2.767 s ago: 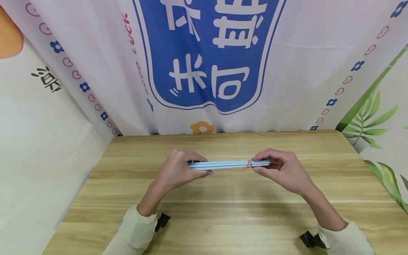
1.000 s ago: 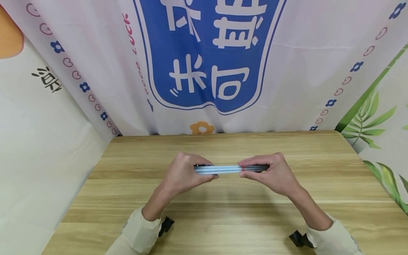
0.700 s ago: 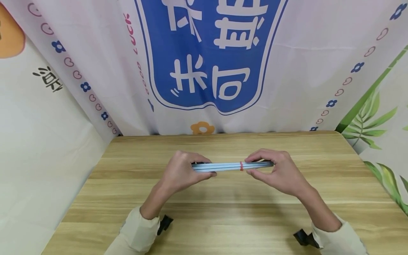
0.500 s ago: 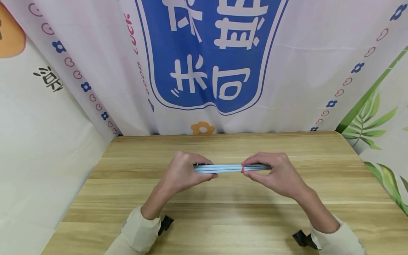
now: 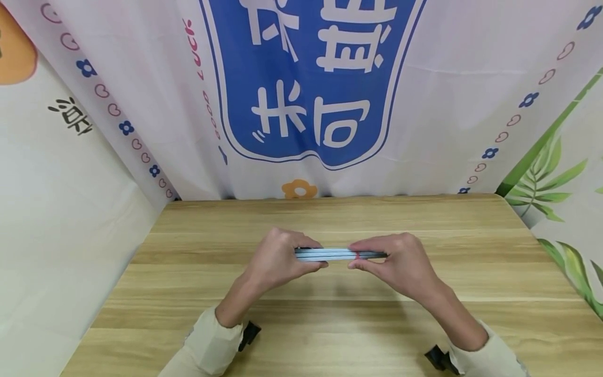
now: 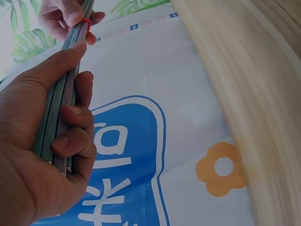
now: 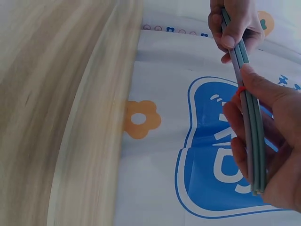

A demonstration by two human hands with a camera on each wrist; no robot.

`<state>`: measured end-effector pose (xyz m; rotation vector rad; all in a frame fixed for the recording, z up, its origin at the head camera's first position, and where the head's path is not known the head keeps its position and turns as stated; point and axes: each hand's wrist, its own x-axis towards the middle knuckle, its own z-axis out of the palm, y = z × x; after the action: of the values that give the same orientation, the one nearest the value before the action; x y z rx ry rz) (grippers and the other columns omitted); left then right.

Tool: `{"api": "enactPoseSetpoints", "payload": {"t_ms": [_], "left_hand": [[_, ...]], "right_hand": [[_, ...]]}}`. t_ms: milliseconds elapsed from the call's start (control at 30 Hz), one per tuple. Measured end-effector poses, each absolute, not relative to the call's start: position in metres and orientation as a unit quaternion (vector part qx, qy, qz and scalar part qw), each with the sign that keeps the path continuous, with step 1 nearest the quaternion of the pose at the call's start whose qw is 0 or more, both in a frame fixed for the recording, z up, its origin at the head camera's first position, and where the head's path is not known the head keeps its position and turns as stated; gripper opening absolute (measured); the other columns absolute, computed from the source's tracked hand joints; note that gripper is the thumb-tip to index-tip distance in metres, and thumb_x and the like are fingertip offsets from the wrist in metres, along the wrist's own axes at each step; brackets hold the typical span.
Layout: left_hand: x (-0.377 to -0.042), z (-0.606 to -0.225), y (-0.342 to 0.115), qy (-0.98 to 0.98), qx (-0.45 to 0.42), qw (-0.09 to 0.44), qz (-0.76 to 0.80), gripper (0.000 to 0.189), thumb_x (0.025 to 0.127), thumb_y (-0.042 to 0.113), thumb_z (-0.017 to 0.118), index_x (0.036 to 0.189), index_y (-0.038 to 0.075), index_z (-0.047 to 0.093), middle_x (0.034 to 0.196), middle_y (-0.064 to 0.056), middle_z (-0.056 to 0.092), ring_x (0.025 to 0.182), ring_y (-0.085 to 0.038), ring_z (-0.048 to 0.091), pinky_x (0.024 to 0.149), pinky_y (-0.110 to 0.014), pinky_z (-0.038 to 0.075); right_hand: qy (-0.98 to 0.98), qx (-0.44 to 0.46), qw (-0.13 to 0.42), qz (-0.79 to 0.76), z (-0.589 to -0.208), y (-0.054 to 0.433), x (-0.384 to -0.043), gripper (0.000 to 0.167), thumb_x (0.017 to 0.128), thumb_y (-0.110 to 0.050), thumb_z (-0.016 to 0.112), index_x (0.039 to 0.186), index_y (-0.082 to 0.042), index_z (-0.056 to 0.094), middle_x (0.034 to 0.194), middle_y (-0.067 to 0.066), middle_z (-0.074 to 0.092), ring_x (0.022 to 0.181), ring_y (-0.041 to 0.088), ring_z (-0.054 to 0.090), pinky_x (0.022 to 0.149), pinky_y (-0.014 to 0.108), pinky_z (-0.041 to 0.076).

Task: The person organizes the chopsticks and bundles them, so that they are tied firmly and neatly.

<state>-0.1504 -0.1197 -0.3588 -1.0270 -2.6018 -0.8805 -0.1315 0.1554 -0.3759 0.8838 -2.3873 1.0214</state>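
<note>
A bundle of thin pale-blue chopsticks (image 5: 335, 254) is held level above the table, bridging both hands. My left hand (image 5: 277, 262) grips its left end, fingers wrapped round the sticks in the left wrist view. On the right side, my right hand (image 5: 406, 266) pinches the bundle beside a red rubber band (image 5: 357, 255), thumb on one side and fingers on the other. The band circles the chopsticks snugly, as the right wrist view shows the same band (image 7: 241, 90) near the thumb tip. The palm hides part of the left end.
Below the hands lies a wood-grain table (image 5: 330, 324). A white printed cloth (image 5: 438, 120) with a blue panel hangs along its far edge. Black camera mounts (image 5: 248, 335) sit at both wrists under the pale sleeves.
Since the earliest frame, the red band, then with a loose loop, has shifted from near the right end toward the middle and sits tighter. Both hands have come closer together and slightly nearer the person.
</note>
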Motion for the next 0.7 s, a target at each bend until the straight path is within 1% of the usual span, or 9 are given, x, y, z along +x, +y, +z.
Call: {"api": "enactPoseSetpoints", "payload": {"t_ms": [67, 133, 167, 233, 300, 367, 500, 600, 700], "left_hand": [[-0.1503, -0.3585, -0.1198, -0.884, -0.350, 0.106, -0.292, 0.021, 0.080, 0.021, 0.097, 0.097, 0.012, 0.087, 0.090, 0.002, 0.084, 0.073, -0.004, 0.075, 0.065, -0.014, 0.053], [-0.1501, -0.3574, -0.1206, -0.885, -0.347, 0.103, -0.292, 0.022, 0.080, 0.022, 0.097, 0.097, 0.012, 0.087, 0.090, 0.002, 0.084, 0.074, -0.004, 0.075, 0.066, -0.014, 0.054], [-0.1501, -0.3567, -0.1212, -0.885, -0.345, 0.100, -0.295, 0.023, 0.080, 0.021, 0.097, 0.098, 0.012, 0.087, 0.091, 0.002, 0.084, 0.074, -0.005, 0.075, 0.067, -0.015, 0.054], [-0.1501, -0.3548, -0.1229, -0.885, -0.342, 0.091, -0.302, 0.023, 0.080, 0.021, 0.097, 0.099, 0.012, 0.087, 0.091, 0.002, 0.084, 0.075, -0.004, 0.075, 0.068, -0.016, 0.055], [-0.1504, -0.3532, -0.1246, -0.884, -0.340, 0.082, -0.309, 0.023, 0.080, 0.020, 0.097, 0.100, 0.012, 0.087, 0.092, 0.002, 0.084, 0.075, -0.003, 0.074, 0.069, -0.017, 0.056], [-0.1511, -0.3526, -0.1264, -0.883, -0.341, 0.074, -0.313, 0.023, 0.081, 0.020, 0.096, 0.101, 0.012, 0.086, 0.093, 0.002, 0.084, 0.075, -0.002, 0.073, 0.069, -0.017, 0.056], [-0.1518, -0.3526, -0.1281, -0.882, -0.347, 0.066, -0.313, 0.023, 0.082, 0.019, 0.095, 0.102, 0.011, 0.086, 0.094, 0.001, 0.084, 0.075, -0.001, 0.072, 0.068, -0.016, 0.056], [-0.1515, -0.3529, -0.1278, -0.879, -0.350, 0.074, -0.315, 0.023, 0.082, 0.019, 0.095, 0.101, 0.011, 0.086, 0.093, 0.001, 0.084, 0.075, -0.002, 0.073, 0.068, -0.016, 0.056], [-0.1504, -0.3536, -0.1261, -0.875, -0.358, 0.081, -0.315, 0.022, 0.082, 0.018, 0.095, 0.101, 0.011, 0.087, 0.093, 0.001, 0.084, 0.075, -0.002, 0.073, 0.067, -0.015, 0.056]], "right_hand": [[-0.861, 0.322, 0.187, 0.346, -0.3734, 0.1567, -0.1305, 0.035, 0.080, -0.021, 0.096, 0.113, -0.016, 0.085, 0.103, -0.001, 0.085, 0.088, 0.010, 0.081, 0.067, 0.020, 0.060], [-0.865, 0.325, 0.176, 0.338, -0.3703, 0.1595, -0.1299, 0.039, 0.080, -0.021, 0.096, 0.117, -0.015, 0.083, 0.108, -0.001, 0.084, 0.094, 0.014, 0.081, 0.075, 0.029, 0.064], [-0.868, 0.324, 0.173, 0.335, -0.3688, 0.1611, -0.1296, 0.039, 0.081, -0.020, 0.096, 0.117, -0.016, 0.083, 0.109, -0.002, 0.084, 0.095, 0.015, 0.080, 0.077, 0.033, 0.065], [-0.871, 0.321, 0.172, 0.329, -0.3666, 0.1639, -0.1292, 0.034, 0.082, -0.018, 0.095, 0.114, -0.017, 0.082, 0.108, -0.004, 0.083, 0.095, 0.013, 0.079, 0.079, 0.036, 0.065], [-0.872, 0.322, 0.176, 0.324, -0.3656, 0.1655, -0.1291, 0.028, 0.083, -0.014, 0.094, 0.108, -0.019, 0.082, 0.104, -0.007, 0.082, 0.092, 0.010, 0.077, 0.077, 0.034, 0.064], [-0.868, 0.331, 0.180, 0.324, -0.3659, 0.1655, -0.1291, 0.025, 0.084, -0.010, 0.092, 0.105, -0.020, 0.081, 0.101, -0.009, 0.081, 0.087, 0.007, 0.074, 0.073, 0.030, 0.062], [-0.853, 0.352, 0.188, 0.336, -0.3684, 0.1634, -0.1296, 0.025, 0.084, -0.007, 0.092, 0.104, -0.018, 0.082, 0.098, -0.008, 0.082, 0.084, 0.004, 0.075, 0.073, 0.023, 0.062], [-0.843, 0.355, 0.196, 0.353, -0.3710, 0.1610, -0.1302, 0.026, 0.082, -0.005, 0.092, 0.104, -0.017, 0.083, 0.097, -0.007, 0.082, 0.084, 0.005, 0.076, 0.074, 0.020, 0.061], [-0.834, 0.357, 0.207, 0.365, -0.3741, 0.1585, -0.1303, 0.026, 0.080, -0.006, 0.094, 0.103, -0.015, 0.084, 0.096, -0.003, 0.084, 0.080, 0.005, 0.077, 0.070, 0.016, 0.059]]}}
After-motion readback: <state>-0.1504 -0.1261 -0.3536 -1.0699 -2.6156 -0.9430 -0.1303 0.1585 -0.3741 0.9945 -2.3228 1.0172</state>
